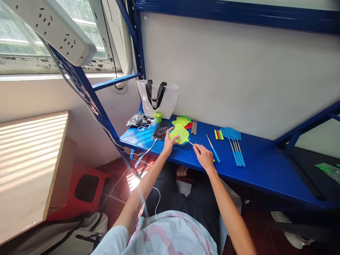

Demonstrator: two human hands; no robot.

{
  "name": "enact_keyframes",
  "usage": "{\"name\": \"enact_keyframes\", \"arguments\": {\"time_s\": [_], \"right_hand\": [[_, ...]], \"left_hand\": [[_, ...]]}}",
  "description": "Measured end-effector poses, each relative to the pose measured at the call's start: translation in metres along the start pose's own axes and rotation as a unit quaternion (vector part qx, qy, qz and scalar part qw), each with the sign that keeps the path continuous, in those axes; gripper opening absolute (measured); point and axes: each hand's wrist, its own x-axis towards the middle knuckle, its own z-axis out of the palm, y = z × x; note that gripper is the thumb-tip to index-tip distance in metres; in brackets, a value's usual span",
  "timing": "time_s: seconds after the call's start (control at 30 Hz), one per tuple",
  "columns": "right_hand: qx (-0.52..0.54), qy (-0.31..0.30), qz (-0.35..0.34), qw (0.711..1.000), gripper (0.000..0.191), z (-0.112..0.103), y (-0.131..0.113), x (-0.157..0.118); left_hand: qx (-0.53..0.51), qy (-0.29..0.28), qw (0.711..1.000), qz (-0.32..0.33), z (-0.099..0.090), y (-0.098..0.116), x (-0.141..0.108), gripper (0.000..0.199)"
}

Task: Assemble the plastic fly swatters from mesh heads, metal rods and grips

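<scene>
A yellow-green fly swatter (181,134) is in both my hands above the blue shelf. My left hand (168,142) grips the edge of its perforated head. My right hand (204,156) is closed around its thin metal shaft, and a bit of yellow-green grip shows below that hand. Under the head, part of a blue swatter head (185,143) is visible. Behind lie loose yellow-green heads (181,121), a red head (189,125) and several metal tubes (194,127). To the right are a metal rod with a blue handle (215,154), short coloured grips (219,134) and several blue fly swatters (237,148).
A phone (162,131) with a white cable lies left of my hands. Beyond it stand a green-lidded tub (157,116), scissors (144,127), a plastic bundle (135,120) and a translucent bag (170,101). Blue uprights (102,120) and a power strip (57,32) rise at left.
</scene>
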Motion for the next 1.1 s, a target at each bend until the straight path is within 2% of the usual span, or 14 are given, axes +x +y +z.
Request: {"name": "enact_keyframes", "arguments": {"time_s": [0.17, 0.3, 0.37, 0.47, 0.6, 0.7, 0.77, 0.87, 0.97, 1.03, 1.1], "right_hand": [[-0.033, 0.021, -0.006, 0.999, 0.047, -0.01, -0.002, -0.011], [-0.031, 0.034, -0.007, 0.999, 0.043, -0.019, 0.008, -0.026], [-0.027, 0.03, -0.006, 0.999, 0.044, -0.023, 0.016, -0.033], [-0.024, 0.027, 0.002, 0.999, 0.046, -0.026, 0.026, -0.039], [0.003, 0.024, 0.023, 0.999, 0.051, -0.025, 0.034, -0.041], [0.006, 0.045, 0.059, 0.997, 0.053, -0.021, 0.038, -0.041], [0.004, 0.049, 0.075, 0.996, 0.054, -0.02, 0.038, -0.04], [-0.002, 0.028, 0.075, 0.997, 0.051, -0.02, 0.034, -0.038], [-0.028, 0.004, 0.078, 0.997, 0.044, -0.019, 0.022, -0.036], [-0.057, -0.008, 0.093, 0.994, 0.04, -0.017, 0.011, -0.036], [-0.077, -0.019, 0.105, 0.991, 0.039, -0.016, 0.003, -0.036]], "left_hand": [[-0.008, 0.035, 0.999, -0.01, -0.004, -0.008, 0.003, 0.091], [-0.028, 0.065, 0.997, -0.004, -0.007, -0.007, 0.005, 0.087], [-0.028, 0.051, 0.998, 0.002, -0.006, -0.005, 0.004, 0.086], [0.009, -0.002, 1.0, 0.019, -0.001, 0.0, -0.001, 0.086], [0.169, -0.04, 0.982, 0.076, 0.007, 0.005, -0.013, 0.068], [0.287, -0.064, 0.945, 0.144, 0.01, 0.004, -0.019, 0.046], [0.367, -0.074, 0.912, 0.169, 0.01, 0.001, -0.021, 0.039], [0.509, -0.083, 0.839, 0.172, 0.009, -0.005, -0.02, 0.04], [0.613, -0.067, 0.769, 0.168, 0.006, -0.009, -0.02, 0.041], [0.658, -0.057, 0.733, 0.162, 0.004, -0.012, -0.02, 0.043], [0.685, -0.054, 0.711, 0.148, 0.001, -0.014, -0.02, 0.051]]}}
